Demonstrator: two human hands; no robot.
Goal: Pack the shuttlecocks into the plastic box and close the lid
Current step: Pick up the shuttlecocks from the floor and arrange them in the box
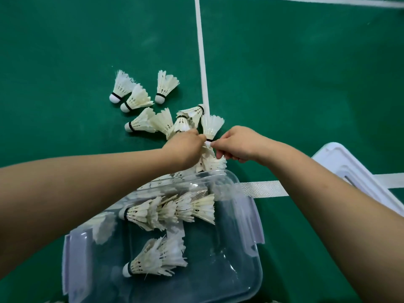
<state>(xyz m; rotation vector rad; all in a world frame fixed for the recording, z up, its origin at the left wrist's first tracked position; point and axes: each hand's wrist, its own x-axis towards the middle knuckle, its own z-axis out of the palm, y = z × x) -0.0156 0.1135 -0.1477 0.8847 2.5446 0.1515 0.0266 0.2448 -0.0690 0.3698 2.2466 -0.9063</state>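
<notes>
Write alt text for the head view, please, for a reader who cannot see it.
The left hand and right hand grip a stack of shuttlecocks beyond an open plastic box holding more stacks. Loose shuttlecocks lie on the green court floor; the white lid lies at right.

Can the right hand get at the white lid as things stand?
Probably, but not at once: the lid lies uncovered on the floor beside that arm, yet the right hand is pinching a shuttlecock.

Green court floor (white lines crossing).
</notes>
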